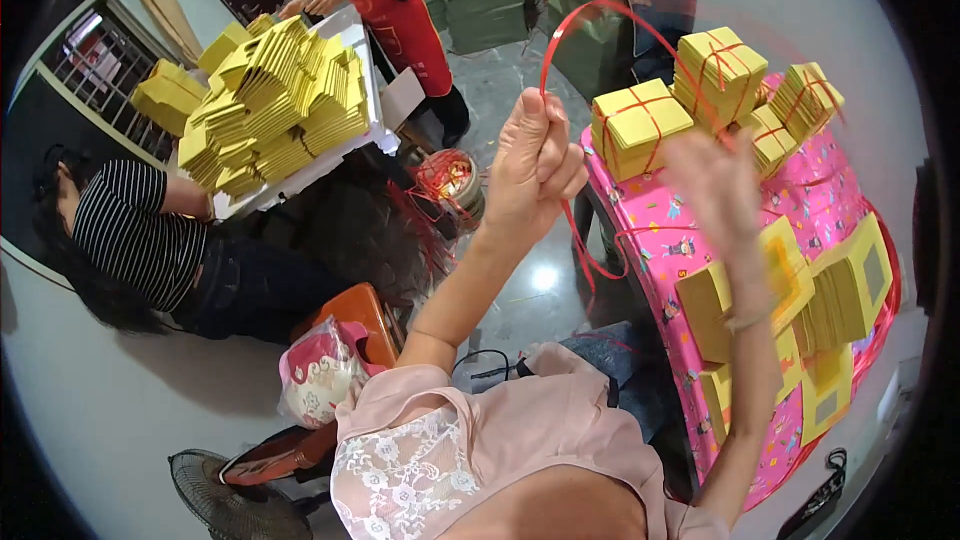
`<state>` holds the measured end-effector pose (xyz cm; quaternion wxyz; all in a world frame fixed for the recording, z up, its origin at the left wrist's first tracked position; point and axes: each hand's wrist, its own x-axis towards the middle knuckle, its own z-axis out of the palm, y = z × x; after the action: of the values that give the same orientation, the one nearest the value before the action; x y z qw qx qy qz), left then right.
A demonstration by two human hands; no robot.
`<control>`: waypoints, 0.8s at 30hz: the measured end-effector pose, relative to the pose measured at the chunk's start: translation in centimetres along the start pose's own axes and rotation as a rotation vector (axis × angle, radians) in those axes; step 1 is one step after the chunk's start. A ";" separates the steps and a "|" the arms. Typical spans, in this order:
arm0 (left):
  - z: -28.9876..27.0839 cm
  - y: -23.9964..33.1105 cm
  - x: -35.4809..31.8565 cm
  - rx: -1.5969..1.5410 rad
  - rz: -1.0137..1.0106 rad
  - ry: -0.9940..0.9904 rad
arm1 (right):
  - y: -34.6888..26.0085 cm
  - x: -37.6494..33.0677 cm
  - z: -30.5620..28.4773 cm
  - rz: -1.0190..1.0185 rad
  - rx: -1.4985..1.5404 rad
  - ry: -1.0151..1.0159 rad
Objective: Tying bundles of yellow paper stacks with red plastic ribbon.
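- My left hand (pixel 538 165) is curled tight, thumb on top, round the ribbon (pixel 603 4).
- My right hand (pixel 712 180) is blurred over the table (pixel 820 200); I cannot tell how far its fingers are spread, or whether they grip anything.
- The ribbon arches up from my left fist and comes down near my right hand; more of it dangles below the fist toward the table edge.
- That dangling loop could snag or knot, I judge, since it hangs slack.
- If my left grip eased, the thin strip might slip through.
- A quick sweep of my right hand could knock the bundles (pixel 640 130) close by, since some lean.
- Counted: one arch of ribbon, two hands of mine, four bundles tied in red, two co-workers (pixel 135 215), one fan (pixel 235 490).
- The stacks (pixel 845 290) nearer me overlap too much to count.
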<state>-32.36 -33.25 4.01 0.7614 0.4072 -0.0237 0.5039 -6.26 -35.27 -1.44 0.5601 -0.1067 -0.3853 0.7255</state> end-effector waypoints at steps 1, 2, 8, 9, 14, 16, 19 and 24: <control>-0.4 0.0 0.1 0.006 0.077 0.034 | 5.1 1.4 4.9 0.005 -0.240 0.381; -0.8 0.1 0.2 -0.023 0.104 0.078 | 8.6 1.2 7.3 0.098 -0.336 0.255; -9.8 2.1 -1.4 0.016 0.152 0.599 | 6.2 -3.1 12.5 0.433 -0.963 -0.011; -13.7 2.6 -3.4 0.037 0.185 0.629 | 4.4 -3.3 12.5 0.448 -1.010 0.002; -30.2 -2.3 -15.5 -0.085 -0.049 0.984 | -2.4 -4.6 11.5 0.433 -1.240 0.036; -35.4 -5.1 -20.5 -0.112 -0.205 1.158 | -2.7 -4.9 10.6 0.375 -1.301 0.038; -38.1 -6.3 -23.0 -0.149 -0.463 1.003 | -2.4 -4.1 9.3 0.277 -1.460 0.018; -22.0 -8.1 -8.0 1.852 -0.162 0.334 | 0.1 -1.8 6.6 0.306 -1.716 0.111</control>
<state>-38.13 -26.37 -19.04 0.1610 0.7731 0.5236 0.3197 -9.57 -39.81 2.47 0.2007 -0.5776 -0.7521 0.2460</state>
